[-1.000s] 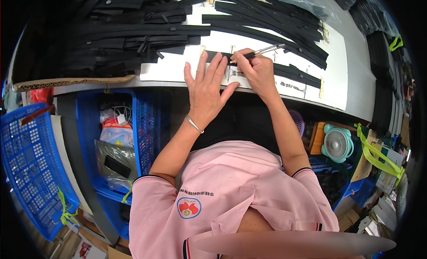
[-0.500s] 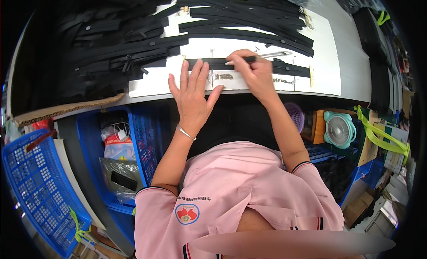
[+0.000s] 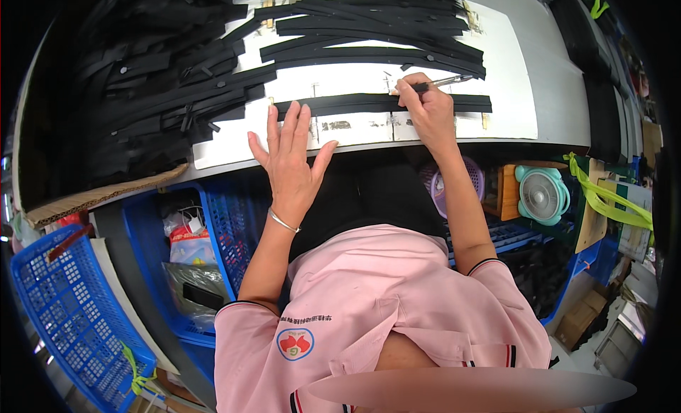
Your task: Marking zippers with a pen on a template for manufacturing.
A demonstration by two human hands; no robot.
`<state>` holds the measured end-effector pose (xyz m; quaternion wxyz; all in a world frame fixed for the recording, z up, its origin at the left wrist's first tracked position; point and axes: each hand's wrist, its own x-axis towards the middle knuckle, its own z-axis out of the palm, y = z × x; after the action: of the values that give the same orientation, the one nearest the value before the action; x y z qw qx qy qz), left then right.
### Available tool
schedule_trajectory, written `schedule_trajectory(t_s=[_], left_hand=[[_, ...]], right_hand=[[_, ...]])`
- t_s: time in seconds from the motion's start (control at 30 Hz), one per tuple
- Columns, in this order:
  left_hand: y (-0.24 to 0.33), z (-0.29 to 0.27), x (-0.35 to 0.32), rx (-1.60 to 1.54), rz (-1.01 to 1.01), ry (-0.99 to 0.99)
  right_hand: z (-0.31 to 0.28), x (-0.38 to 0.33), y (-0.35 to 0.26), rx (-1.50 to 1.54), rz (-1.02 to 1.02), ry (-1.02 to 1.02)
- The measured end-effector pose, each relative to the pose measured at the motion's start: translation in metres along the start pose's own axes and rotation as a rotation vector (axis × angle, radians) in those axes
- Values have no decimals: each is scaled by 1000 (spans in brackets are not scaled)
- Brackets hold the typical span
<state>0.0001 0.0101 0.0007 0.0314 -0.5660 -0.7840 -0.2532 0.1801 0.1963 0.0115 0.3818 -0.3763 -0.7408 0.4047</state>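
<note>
A long black rubber strip (image 3: 383,103) is laid flat across the white sheet (image 3: 511,101) on the grey tabletop (image 3: 560,79), running left to right just beyond the near edge. The left hand (image 3: 287,154) is pressed palm-down on the sheet at the strip's left end, its fingers (image 3: 273,125) spread apart and straight, the tips touching the strip's near edge. Nothing is gripped by it. A thin silver bracelet (image 3: 284,221) is worn at the left wrist.

The right hand (image 3: 425,108) is set on the strip near its middle, its fingers curled together and clamped on a slim pen with a silver barrel (image 3: 443,81). The pen is tilted, its barrel pointing to the far right, its tip down by the strip under the hand; the exact contact point cannot be made out.

Farther off, more black strips (image 3: 369,30) are spread in rows over the sheet, and a tangled heap of black strips (image 3: 142,94) is piled at the far left. Under the tabletop, a blue plastic crate (image 3: 71,314) is seen at the near left, and a small teal fan (image 3: 543,195) at the right. A pink short-sleeved shirt (image 3: 383,306) is worn by the person.
</note>
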Motion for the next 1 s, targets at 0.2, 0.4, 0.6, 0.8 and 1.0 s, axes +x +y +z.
schedule_trajectory(t_s=[0.2, 0.4, 0.6, 0.8, 1.0], left_hand=[[28, 10, 11, -151, 76, 25], [66, 28, 27, -264, 199, -38], [68, 30, 27, -221, 183, -32], [69, 32, 29, -208, 201, 1], [70, 32, 30, -200, 212, -15]], right_hand=[[-2, 0, -1, -77, 13, -27], [-1, -1, 3, -161, -55, -51], [-8, -2, -4, 3, 86, -64], [-8, -3, 4, -24, -26, -129], [-9, -2, 9, -27, -80, -109]])
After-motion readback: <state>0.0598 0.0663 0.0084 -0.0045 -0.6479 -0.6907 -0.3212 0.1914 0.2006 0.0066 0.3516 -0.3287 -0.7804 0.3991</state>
